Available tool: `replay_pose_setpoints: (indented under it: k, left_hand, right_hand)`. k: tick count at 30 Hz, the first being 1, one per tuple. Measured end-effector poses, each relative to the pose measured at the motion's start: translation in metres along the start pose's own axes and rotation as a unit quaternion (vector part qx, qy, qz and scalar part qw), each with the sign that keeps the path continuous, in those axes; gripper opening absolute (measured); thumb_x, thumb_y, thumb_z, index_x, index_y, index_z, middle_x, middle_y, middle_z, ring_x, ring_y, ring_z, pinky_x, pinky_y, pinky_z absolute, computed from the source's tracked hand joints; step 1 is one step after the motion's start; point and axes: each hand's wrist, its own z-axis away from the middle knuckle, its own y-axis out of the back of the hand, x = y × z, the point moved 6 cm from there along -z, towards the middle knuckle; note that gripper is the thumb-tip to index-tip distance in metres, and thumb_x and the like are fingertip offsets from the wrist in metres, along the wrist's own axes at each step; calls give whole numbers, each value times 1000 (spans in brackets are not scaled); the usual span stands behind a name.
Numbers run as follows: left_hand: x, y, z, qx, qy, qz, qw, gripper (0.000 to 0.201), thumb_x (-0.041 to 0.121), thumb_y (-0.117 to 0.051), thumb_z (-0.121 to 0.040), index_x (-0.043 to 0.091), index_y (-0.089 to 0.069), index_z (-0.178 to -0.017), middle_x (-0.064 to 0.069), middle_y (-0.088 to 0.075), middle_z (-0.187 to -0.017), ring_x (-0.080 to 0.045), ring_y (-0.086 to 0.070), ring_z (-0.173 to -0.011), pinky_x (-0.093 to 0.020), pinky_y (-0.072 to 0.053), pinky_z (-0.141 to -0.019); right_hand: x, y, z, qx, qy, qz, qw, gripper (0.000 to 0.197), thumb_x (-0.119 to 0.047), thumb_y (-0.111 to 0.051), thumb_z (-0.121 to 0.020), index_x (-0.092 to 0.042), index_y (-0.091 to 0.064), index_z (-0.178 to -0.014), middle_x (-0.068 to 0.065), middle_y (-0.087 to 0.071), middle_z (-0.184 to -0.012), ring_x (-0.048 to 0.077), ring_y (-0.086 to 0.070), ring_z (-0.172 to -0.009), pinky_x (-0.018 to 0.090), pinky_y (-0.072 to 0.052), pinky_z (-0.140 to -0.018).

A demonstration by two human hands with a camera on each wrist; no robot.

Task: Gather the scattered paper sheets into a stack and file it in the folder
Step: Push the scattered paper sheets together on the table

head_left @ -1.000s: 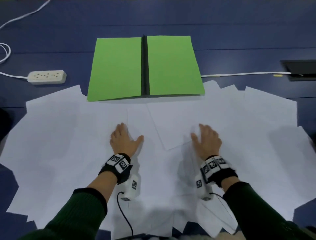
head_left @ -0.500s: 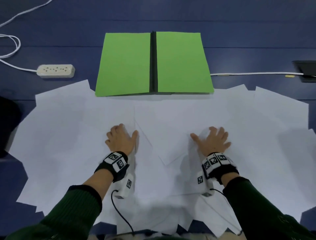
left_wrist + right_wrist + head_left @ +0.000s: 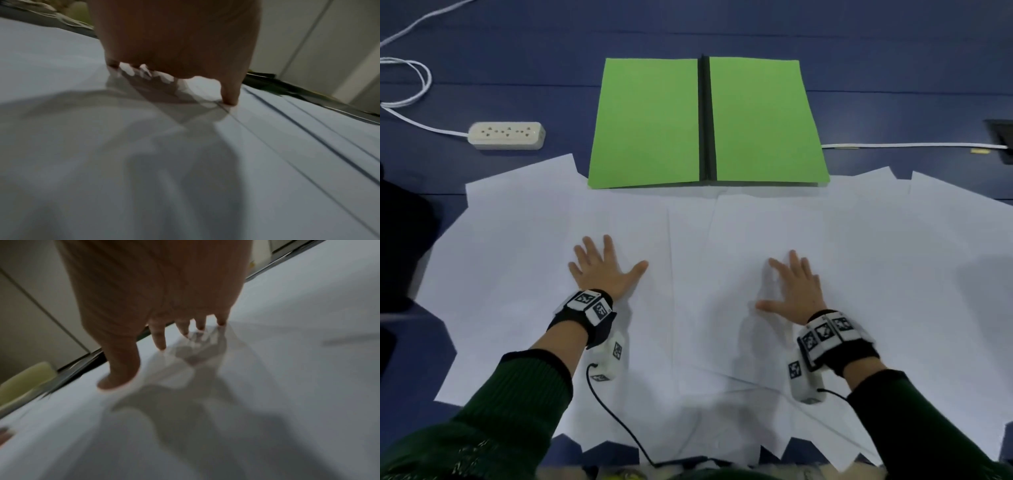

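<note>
Several white paper sheets lie overlapped across the dark blue surface in front of me. An open green folder with a black spine lies flat behind them, its near edge over the papers. My left hand rests flat on the sheets left of centre, fingers spread. My right hand lies flat on the sheets right of centre, thumb out to the left. In the left wrist view my left hand touches the paper with its fingertips. In the right wrist view my right hand presses the paper with straight fingers.
A white power strip with its cable lies at the back left. A second white cable runs right to a dark floor socket. A dark object sits at the left edge.
Both hands have spread their fingers and slid outward on the sheets, the right one also nearer to me. The view has shifted, so the folder sits more central.
</note>
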Motion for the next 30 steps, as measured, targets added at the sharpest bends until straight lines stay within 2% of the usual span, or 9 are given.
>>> replay_pose_setpoints:
  k: [2,5,8,13,17,19,21,26,30]
  left_hand:
    - [7,8,6,16,-13,2,1000,99,73,-41,-79,16,-1,-149,-19,4,-156,-37,0,-143,-49,-9,-114]
    - [9,27,8,58,21,120,991,88,53,-69,-74,5,-29,-135,-22,-29,-139,-37,-27,-128,-44,-32,-101]
    - [6,37,-2,41,90,200,975,91,43,-79,-68,-1,-31,-132,-22,-32,-136,-36,-29,-128,-43,-34,-100]
    - [21,34,-22,-14,108,173,979,99,43,-80,-66,-3,-25,-135,-19,-31,-139,-35,-33,-129,-42,-34,-102]
    - [48,22,-21,-52,44,162,984,78,35,-77,-72,3,-39,-131,-17,-30,-137,-35,-38,-125,-38,-36,-101]
    - [63,17,-15,-56,-18,172,983,68,25,-76,-73,6,-42,-128,-17,-31,-136,-34,-38,-123,-37,-36,-100]
    - [66,19,-12,-32,-48,118,991,77,29,-78,-71,9,-36,-132,-15,-32,-136,-34,-34,-125,-39,-36,-99]
    - [6,39,-22,55,97,106,988,108,61,-74,-63,5,-23,-140,-20,-22,-145,-36,-23,-134,-48,-29,-107]
    - [-6,46,-24,61,134,191,970,97,46,-81,-64,0,-30,-133,-21,-28,-139,-36,-30,-129,-47,-36,-100]
  right_hand:
    - [-17,-10,5,42,-2,-17,999,110,-72,-62,-59,-29,-12,-147,2,7,-158,26,6,-145,47,-3,-117]
    - [-6,-6,14,123,-161,-13,979,115,-75,-65,-57,-27,-8,-146,10,-3,-156,34,-12,-141,50,-22,-111]
    - [7,1,20,136,-265,-76,951,116,-62,-78,-52,-29,-12,-142,15,-19,-146,35,-26,-129,50,-33,-100]
    - [-2,3,16,99,-196,-45,975,112,-44,-85,-54,-28,-17,-142,18,-23,-140,36,-28,-125,47,-37,-99]
    - [-16,0,19,80,-96,-42,991,111,-37,-85,-57,-28,-17,-144,15,-26,-138,35,-29,-124,43,-36,-99]
    - [-11,3,23,98,-142,-48,984,110,-44,-83,-58,-27,-16,-144,14,-29,-137,34,-32,-123,46,-37,-97]
    - [-4,5,29,107,-218,-61,968,112,-50,-82,-57,-25,-14,-143,16,-30,-135,35,-33,-122,50,-38,-95]
    - [-21,-14,24,59,-199,-126,970,116,-36,-86,-57,-26,-9,-142,17,-26,-132,39,-36,-123,50,-40,-97]
    - [-41,-20,22,62,-151,-186,969,116,-20,-85,-61,-23,-5,-145,21,-29,-131,40,-50,-111,41,-43,-95]
